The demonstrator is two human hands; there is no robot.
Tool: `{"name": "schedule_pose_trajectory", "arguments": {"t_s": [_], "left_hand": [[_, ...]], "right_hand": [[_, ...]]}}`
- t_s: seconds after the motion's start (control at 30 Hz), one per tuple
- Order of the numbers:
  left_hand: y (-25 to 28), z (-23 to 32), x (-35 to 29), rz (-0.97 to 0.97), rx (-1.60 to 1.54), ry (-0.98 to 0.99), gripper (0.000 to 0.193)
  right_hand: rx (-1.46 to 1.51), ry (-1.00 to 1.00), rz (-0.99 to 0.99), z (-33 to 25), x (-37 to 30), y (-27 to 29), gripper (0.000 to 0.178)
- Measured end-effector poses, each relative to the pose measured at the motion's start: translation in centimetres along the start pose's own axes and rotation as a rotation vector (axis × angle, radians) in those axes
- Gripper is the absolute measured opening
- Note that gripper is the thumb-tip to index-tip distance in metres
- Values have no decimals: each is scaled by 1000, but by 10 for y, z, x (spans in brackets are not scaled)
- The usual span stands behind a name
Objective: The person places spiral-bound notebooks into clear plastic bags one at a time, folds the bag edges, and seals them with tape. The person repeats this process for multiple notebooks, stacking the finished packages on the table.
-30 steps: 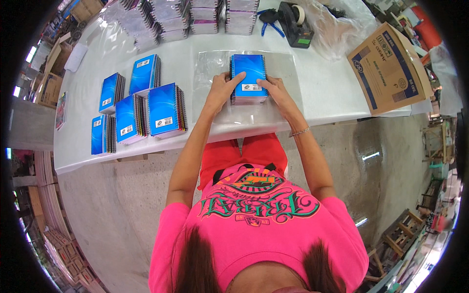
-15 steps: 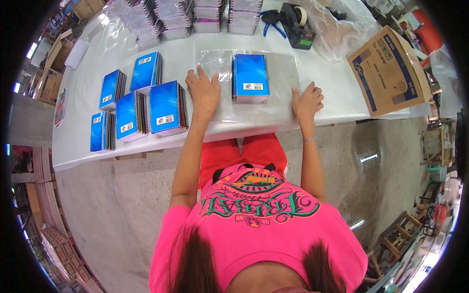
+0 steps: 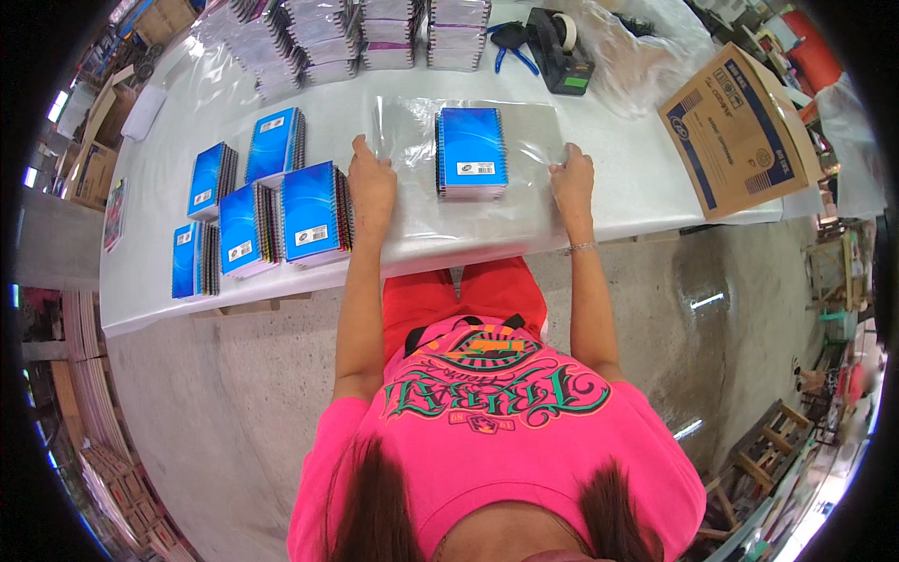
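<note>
A stack of blue spiral notebooks [image 3: 472,145] lies on a clear plastic sheet [image 3: 534,201] spread on the table in front of me. My left hand [image 3: 372,187] is closed at the sheet's left edge, its fingers curled over the film beside the notebooks standing to the left. At the right edge my right hand [image 3: 573,185] pinches the film between thumb and fingers. Neither hand touches the notebook stack. Just left of my left hand is another pile of blue spiral notebooks [image 3: 312,211], one of several piles.
Tall stacks of plastic-wrapped notebooks [image 3: 389,33] line the far side. Beside them lie blue-handled pliers [image 3: 513,42] and a black tape dispenser [image 3: 559,56]. Crumpled clear plastic [image 3: 627,66] sits behind a cardboard box [image 3: 735,136] at the right. The table's front edge [image 3: 281,288] runs before me.
Both hands went from spread fingers lying on the sheet to closed fingers at its side edges. The view shifted slightly; the notebook stack stays on the sheet.
</note>
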State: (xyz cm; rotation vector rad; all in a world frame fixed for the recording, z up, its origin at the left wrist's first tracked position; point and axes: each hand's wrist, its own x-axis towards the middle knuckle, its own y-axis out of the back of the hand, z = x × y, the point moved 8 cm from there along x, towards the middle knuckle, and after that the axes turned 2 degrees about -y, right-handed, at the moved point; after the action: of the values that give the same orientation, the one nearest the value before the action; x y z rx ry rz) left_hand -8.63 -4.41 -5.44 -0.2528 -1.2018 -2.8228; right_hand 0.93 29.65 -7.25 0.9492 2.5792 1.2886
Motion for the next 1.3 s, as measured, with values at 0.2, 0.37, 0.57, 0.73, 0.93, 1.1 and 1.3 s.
{"name": "schedule_pose_trajectory", "arguments": {"t_s": [0.2,0.37,0.57,0.73,0.93,1.1,1.3], "left_hand": [[-1,6,-7,-31,37,5,37],[5,-6,-2,81,22,-59,25],[10,-1,-2,79,-116,-177,19],[10,8,-6,79,-87,-241,19],[14,8,-8,155,-121,-334,20],[20,10,-14,149,-220,-199,18],[23,15,-15,156,-215,-228,18]], "right_hand": [[18,0,83,15,9,8,40],[-51,91,174,23,20,4,36],[-128,-139,-33,10,25,-8,37],[-69,-162,194,8,17,-7,44],[17,-41,137,13,23,-11,34],[138,-120,129,15,20,1,28],[525,-117,128,24,17,16,23]]}}
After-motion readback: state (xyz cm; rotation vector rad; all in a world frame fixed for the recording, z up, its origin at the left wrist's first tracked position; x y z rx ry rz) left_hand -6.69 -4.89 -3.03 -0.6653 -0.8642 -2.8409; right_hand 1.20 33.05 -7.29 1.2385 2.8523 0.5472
